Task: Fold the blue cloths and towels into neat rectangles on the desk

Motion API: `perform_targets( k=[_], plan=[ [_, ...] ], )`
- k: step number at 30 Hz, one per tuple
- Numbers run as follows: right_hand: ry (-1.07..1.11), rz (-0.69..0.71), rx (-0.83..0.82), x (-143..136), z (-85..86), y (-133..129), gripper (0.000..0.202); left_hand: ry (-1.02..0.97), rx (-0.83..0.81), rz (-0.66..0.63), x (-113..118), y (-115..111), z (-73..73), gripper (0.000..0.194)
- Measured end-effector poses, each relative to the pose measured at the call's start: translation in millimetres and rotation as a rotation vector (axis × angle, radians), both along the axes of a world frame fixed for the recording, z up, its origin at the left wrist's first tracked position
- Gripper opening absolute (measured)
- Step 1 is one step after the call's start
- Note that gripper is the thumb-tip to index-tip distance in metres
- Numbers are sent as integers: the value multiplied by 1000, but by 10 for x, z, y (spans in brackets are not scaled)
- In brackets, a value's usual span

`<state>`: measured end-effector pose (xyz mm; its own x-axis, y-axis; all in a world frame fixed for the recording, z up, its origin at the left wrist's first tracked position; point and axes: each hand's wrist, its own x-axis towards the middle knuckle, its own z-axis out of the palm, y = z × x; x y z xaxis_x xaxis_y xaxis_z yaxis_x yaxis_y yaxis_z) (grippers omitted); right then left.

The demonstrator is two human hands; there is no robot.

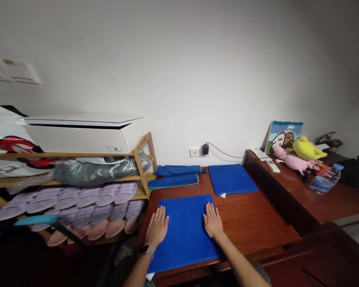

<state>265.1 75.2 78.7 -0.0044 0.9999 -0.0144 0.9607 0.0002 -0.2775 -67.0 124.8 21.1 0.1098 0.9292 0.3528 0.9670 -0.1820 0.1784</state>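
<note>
A blue cloth lies spread flat on the brown wooden table, near its front edge. My left hand rests flat on the cloth's left edge, fingers stretched out, with a watch on the wrist. On the right edge of the same cloth lies my right hand, palm down and fingers extended. Behind it to the right is a stack of folded blue cloth with a white tag. Two narrow folded blue cloths with green edging, a rear one and a front one, lie at the back left.
At left stands a wooden rack with slippers, a bagged item and a white box. A higher surface at right holds a remote, plush toys, a picture and a bottle. A charger is plugged into the wall.
</note>
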Motion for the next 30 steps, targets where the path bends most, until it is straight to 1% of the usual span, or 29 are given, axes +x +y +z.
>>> perform_targets(
  k=[2, 4, 6, 9, 10, 11, 12, 13, 14, 15, 17, 19, 20, 21, 22, 23, 24, 25, 26, 28, 30],
  plan=[
    [6, 5, -22, -13, -53, -104, 69, 1, 20, -15, 33, -20, 58, 73],
    [13, -1, -26, -18, -80, -144, 68, -6, 59, -38, 217, -78, 128, 72],
    [15, -6, -10, -15, -92, -140, 68, -14, 87, -110, 574, -173, 191, 69],
    [13, 0, 24, 3, -117, -112, 67, 2, 59, -283, 1200, -339, 226, 64],
    [14, 7, 33, 9, -127, -106, 67, 10, 38, -318, 1342, -385, 217, 62],
    [17, 13, 40, 14, -138, -104, 67, 16, 18, -329, 1417, -423, 198, 62],
    [19, 17, 43, 16, -146, -104, 67, 21, 3, -322, 1413, -453, 169, 61],
    [20, 17, 40, 16, -151, -106, 67, 25, -6, -298, 1329, -476, 132, 61],
    [19, 16, 35, 14, -153, -109, 67, 29, -8, -262, 1172, -495, 87, 62],
    [17, 12, 28, 9, -150, -113, 67, 34, -4, -215, 958, -513, 38, 63],
    [14, 5, 17, -3, -128, -120, 67, 39, 17, -95, 444, -557, -58, 65],
    [13, 2, 12, -15, -81, -122, 67, 37, 33, 12, -37, -620, -124, 68],
    [12, 3, 8, -18, -48, -122, 67, 34, 40, 42, -220, -655, -135, 69],
    [10, 6, -1, -20, -9, -122, 67, 30, 51, 52, -349, -691, -129, 69],
    [8, 10, -12, -19, 31, -126, 67, 24, 68, 50, -419, -727, -104, 70],
    [7, 14, -21, -16, 70, -138, 67, 17, 94, 44, -429, -760, -61, 70],
    [9, 17, -24, -10, 102, -161, 67, 8, 127, 43, -381, -792, -2, 70],
    [13, 19, -13, -1, 122, -199, 67, -4, 161, 44, -277, -823, 69, 70],
    [18, 21, 11, 11, 126, -257, 67, -18, 192, 44, -124, -854, 147, 69],
    [30, 32, 87, 39, 74, -432, 66, -39, 217, -4, 293, -923, 298, 66],
    [43, 52, 154, 70, -51, -660, 65, -34, 188, -155, 769, -998, 407, 64]
  ],
)
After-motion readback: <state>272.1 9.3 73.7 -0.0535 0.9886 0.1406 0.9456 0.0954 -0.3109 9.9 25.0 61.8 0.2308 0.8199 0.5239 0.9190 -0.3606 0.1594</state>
